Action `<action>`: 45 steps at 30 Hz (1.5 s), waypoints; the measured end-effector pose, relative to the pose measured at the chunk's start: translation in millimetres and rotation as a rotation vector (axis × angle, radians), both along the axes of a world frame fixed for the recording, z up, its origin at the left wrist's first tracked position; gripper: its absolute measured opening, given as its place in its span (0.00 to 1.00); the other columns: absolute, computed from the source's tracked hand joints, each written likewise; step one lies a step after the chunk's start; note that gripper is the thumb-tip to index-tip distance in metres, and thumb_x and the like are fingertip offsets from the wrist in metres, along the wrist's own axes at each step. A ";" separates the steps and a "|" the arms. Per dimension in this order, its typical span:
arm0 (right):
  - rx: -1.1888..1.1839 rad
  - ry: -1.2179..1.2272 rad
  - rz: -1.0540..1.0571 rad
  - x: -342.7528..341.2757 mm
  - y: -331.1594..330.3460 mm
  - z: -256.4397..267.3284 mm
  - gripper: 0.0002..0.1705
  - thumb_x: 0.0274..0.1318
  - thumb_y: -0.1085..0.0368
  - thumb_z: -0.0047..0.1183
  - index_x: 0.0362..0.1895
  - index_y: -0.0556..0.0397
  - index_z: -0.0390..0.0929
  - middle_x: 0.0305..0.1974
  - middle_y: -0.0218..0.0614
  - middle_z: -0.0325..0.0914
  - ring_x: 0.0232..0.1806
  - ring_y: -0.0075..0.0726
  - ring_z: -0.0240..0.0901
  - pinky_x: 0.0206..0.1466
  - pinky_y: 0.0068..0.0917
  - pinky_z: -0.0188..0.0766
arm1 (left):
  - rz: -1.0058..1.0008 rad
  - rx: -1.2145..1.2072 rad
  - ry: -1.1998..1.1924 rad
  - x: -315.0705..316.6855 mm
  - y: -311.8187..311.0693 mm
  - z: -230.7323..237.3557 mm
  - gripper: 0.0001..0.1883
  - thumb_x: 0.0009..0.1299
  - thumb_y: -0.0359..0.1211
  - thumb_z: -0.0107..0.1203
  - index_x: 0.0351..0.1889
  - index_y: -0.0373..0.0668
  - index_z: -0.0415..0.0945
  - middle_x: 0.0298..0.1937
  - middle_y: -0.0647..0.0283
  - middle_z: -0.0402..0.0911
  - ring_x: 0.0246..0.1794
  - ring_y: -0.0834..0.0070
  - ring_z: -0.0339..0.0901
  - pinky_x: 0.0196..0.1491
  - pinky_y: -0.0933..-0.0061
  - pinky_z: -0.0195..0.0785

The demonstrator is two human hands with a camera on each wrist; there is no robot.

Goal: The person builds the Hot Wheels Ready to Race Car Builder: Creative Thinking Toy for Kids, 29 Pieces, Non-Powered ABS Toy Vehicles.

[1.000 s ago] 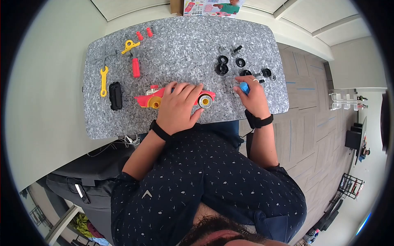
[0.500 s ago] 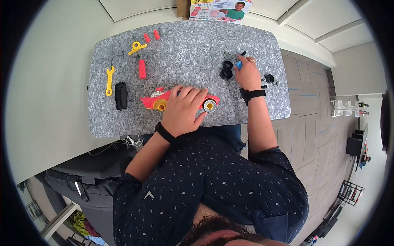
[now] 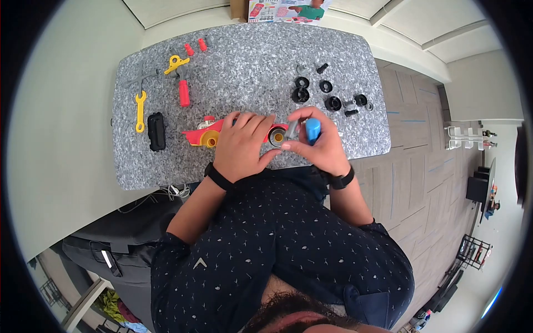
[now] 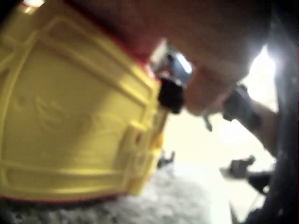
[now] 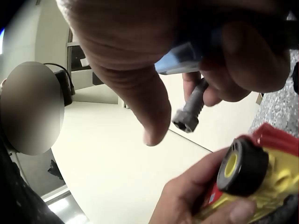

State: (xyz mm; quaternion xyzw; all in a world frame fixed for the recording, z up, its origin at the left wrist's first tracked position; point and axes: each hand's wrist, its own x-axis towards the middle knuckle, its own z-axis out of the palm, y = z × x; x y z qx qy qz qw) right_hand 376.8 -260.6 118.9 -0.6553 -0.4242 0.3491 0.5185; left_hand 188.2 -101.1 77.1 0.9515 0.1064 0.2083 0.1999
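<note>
My left hand (image 3: 241, 147) grips a red toy car (image 3: 191, 137) lying on its side near the table's front edge. Its yellow underside (image 4: 79, 107) fills much of the left wrist view. A black wheel (image 5: 252, 168) with a yellow hub sits at the car's right end, and a yellow wheel mount (image 3: 210, 139) shows at the left end. Close beside that wheel, my right hand (image 3: 328, 150) holds a blue-handled tool (image 3: 313, 130) in the palm. Its fingers also pinch a grey threaded bolt (image 5: 189, 114) with a hex head; the tool's far end is hidden.
Several black wheels and tyres (image 3: 300, 94) and small grey and black bits lie at right. At left are a yellow wrench (image 3: 140, 111), a red-handled hammer (image 3: 184, 91), a black case (image 3: 156, 131) and red pieces (image 3: 189, 49). A printed box (image 3: 286, 11) stands behind.
The right hand reached toward the parts at back right, then came back to the car's wheel, now with a grey bolt in its fingers. The left hand stays on the car.
</note>
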 end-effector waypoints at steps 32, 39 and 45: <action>0.678 0.378 0.243 -26.5 19.0 -11.7 0.27 0.90 0.50 0.50 0.70 0.61 0.78 0.49 0.42 0.81 0.52 0.35 0.79 0.61 0.39 0.75 | 0.012 0.051 -0.057 -3.3 -4.1 -6.9 0.40 0.70 0.64 0.70 0.66 0.41 0.83 0.61 0.58 0.87 0.67 0.57 0.80 0.75 0.44 0.62; 0.599 -0.226 0.249 -19.8 2.8 20.8 0.20 0.85 0.62 0.56 0.68 0.62 0.87 0.61 0.49 0.86 0.60 0.45 0.84 0.66 0.41 0.79 | 0.022 0.059 -0.023 -2.9 -5.4 -7.2 0.39 0.71 0.64 0.70 0.66 0.43 0.83 0.63 0.59 0.87 0.69 0.57 0.79 0.78 0.42 0.59; 0.600 -0.375 0.153 -10.6 -5.4 12.9 0.23 0.65 0.62 0.78 0.62 0.55 0.93 0.64 0.45 0.87 0.55 0.42 0.87 0.56 0.35 0.82 | 0.059 0.051 -0.017 0.1 -13.4 2.8 0.37 0.69 0.63 0.71 0.63 0.44 0.85 0.61 0.61 0.88 0.66 0.57 0.81 0.77 0.42 0.60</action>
